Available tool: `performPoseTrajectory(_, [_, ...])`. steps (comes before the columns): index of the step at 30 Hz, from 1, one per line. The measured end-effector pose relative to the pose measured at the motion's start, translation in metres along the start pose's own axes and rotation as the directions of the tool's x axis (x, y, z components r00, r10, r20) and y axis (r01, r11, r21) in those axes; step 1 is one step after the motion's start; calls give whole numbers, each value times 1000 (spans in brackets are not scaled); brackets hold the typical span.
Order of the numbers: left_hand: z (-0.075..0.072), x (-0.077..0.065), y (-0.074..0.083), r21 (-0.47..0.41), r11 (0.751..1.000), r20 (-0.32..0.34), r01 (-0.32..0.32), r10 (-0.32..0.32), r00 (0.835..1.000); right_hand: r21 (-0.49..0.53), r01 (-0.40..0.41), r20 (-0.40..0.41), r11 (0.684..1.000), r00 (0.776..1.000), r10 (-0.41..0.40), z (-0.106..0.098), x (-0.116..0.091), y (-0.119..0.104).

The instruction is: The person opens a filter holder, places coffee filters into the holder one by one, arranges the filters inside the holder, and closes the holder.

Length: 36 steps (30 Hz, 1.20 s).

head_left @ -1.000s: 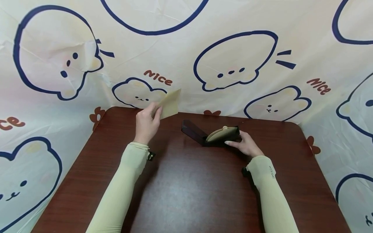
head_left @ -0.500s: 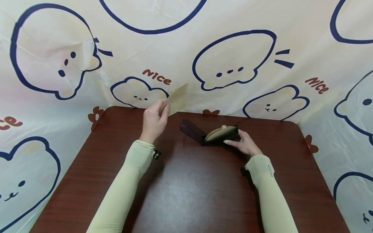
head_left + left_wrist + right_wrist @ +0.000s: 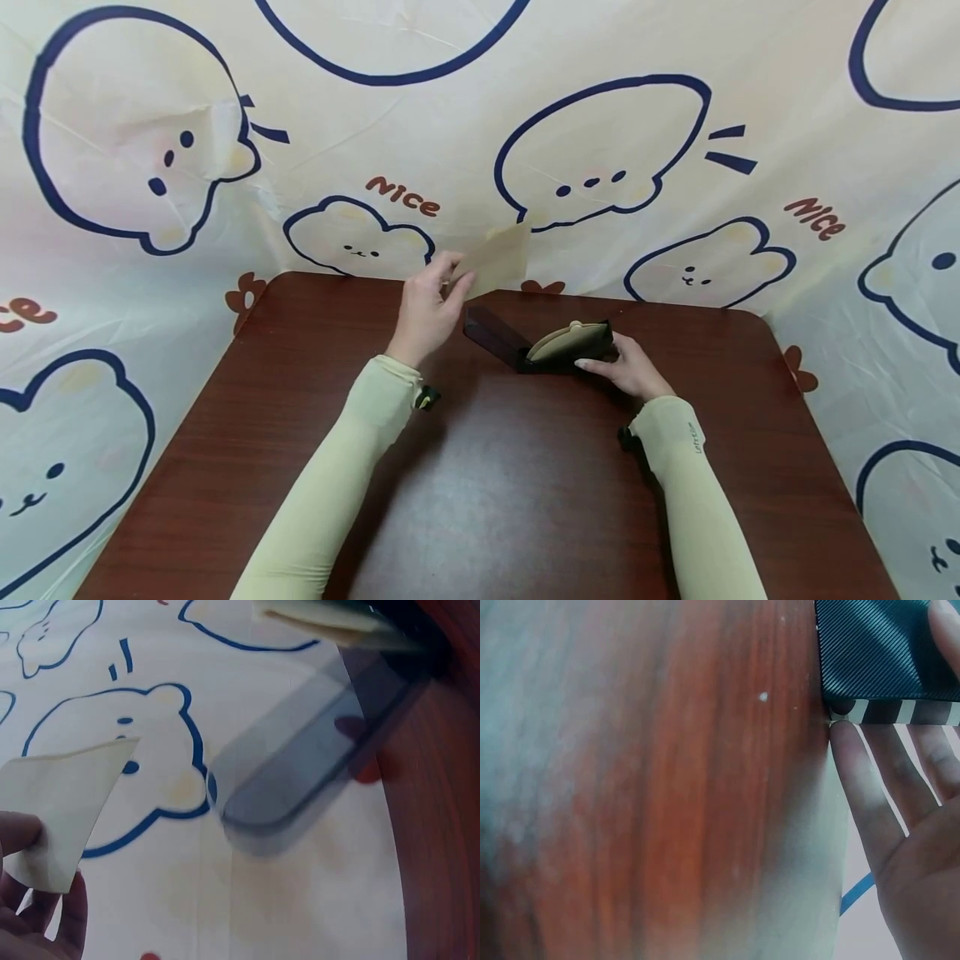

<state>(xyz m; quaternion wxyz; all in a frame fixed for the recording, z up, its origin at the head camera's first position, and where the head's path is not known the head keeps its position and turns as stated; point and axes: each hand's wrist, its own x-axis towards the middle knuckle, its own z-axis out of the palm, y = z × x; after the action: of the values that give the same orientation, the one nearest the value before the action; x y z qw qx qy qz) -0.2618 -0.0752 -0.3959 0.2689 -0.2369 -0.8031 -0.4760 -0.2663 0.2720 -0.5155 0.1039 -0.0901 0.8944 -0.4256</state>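
My left hand point(image 3: 429, 312) pinches a pale yellow sheet point(image 3: 498, 260) between thumb and fingers, raised above the back of the table. In the left wrist view the sheet point(image 3: 64, 795) curves slightly, with the thumb on its face. My right hand point(image 3: 633, 368) grips the right end of a dark hinged case point(image 3: 495, 335), thumb on the near side. The case is spread wide, its long round-ended lid leaning up to the left. A beige item point(image 3: 570, 343) with a curved edge and small round knob sits in its right half. The right wrist view shows the case's ribbed dark surface point(image 3: 892, 649).
The reddish-brown wooden table point(image 3: 495, 492) has its back edge close behind the case. A cream curtain point(image 3: 450, 150) with blue cartoon outlines hangs along the back and both sides.
My left hand has moved right with the yellow sheet, which is now above and behind the case's lid. The right hand and case have stayed in place.
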Motion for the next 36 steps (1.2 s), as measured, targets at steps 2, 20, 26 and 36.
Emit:
performPoseTrajectory(2, [7, 0, 3, -14, 1000, 13, -4, 4, 1000, -4, 1, -5, 1000, 1000, -1, 0, 0, 0])
performPoseTrajectory(20, [61, -11, 12, -116, 993, 216, -5, 30, 976, 16, 17, -6, 1000, 1000, -17, 1, -1, -2])
performPoseTrajectory(26, [70, -13, 10, -127, 992, 225, 3, 25, 974, -1, 31, -6, 1000, 999, -31, 0, -1, -2])
performPoseTrajectory(36, [77, -14, 11, -106, 994, 243, 0, 26, 970, 22, -5, -1, 1000, 1000, 5, 1, 0, 0])
